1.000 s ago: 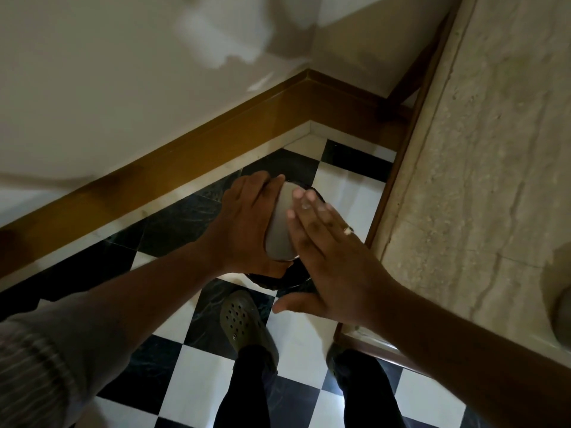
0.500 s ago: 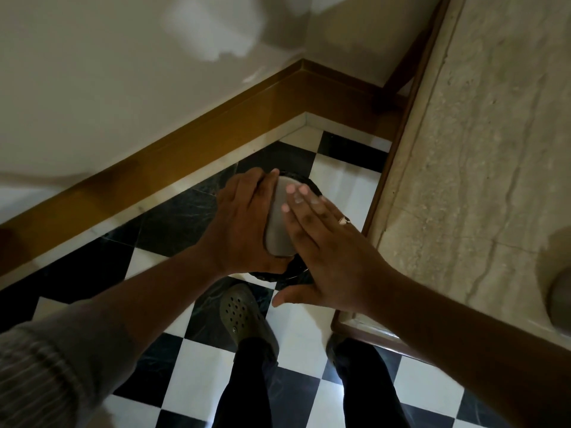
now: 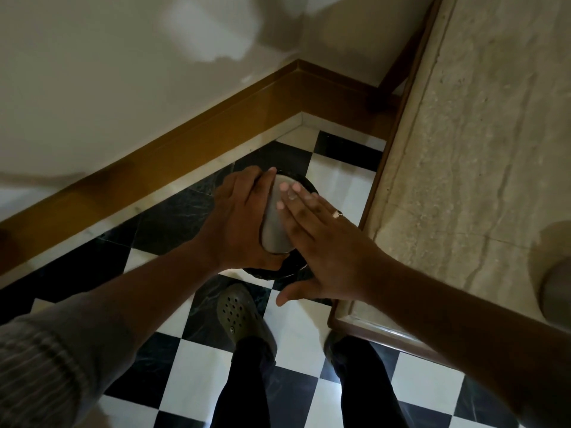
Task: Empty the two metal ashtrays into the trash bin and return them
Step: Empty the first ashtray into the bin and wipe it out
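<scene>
left hand (image 3: 238,220) clamps upturned metal ashtray (image 3: 275,223) over trash bin (image 3: 304,185) | right hand (image 3: 327,242) flat, fingers spread, on its base, likely knocking ash loose

Compared with a second ago, little differs. The right hand (image 3: 327,242) now lies flatter against the upturned base of the metal ashtray (image 3: 276,223), its fingertips (image 3: 287,193) reaching further up across the metal than before, when they sat nearer the rim. The left hand (image 3: 239,220) has rolled slightly, so its fingers wrap a touch higher around the ashtray's far edge. The camera has dipped and drifted, so a little more of the dark trash bin (image 3: 304,186) rim shows beyond the hands, and the second ashtray (image 3: 556,291) on the stone counter (image 3: 482,156) sits further into view.
</scene>
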